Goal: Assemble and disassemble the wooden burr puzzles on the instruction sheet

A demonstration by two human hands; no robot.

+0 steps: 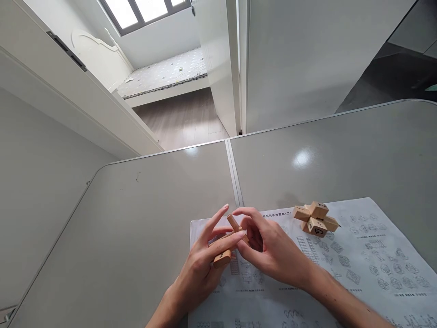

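Note:
My left hand (201,259) is closed around wooden puzzle pieces; the end of one thick piece (222,258), with a dark mark on it, sticks out below my thumb. A thinner notched wooden stick (234,222) slants up between the two hands. My right hand (273,248) has its fingers curled and grips the stick's lower end. Fingers hide much of the pieces, so how they join I cannot tell. To the right, a wooden interlocking puzzle (316,219) with black letters on its ends rests on a printed instruction sheet (344,248), apart from my hands.
The sheet, full of small diagrams, lies under my forearms on a grey table (164,205) with a metal seam (234,168) down its middle. Beyond the far edge are an open door (218,59), a bed (164,73) and a window (143,11).

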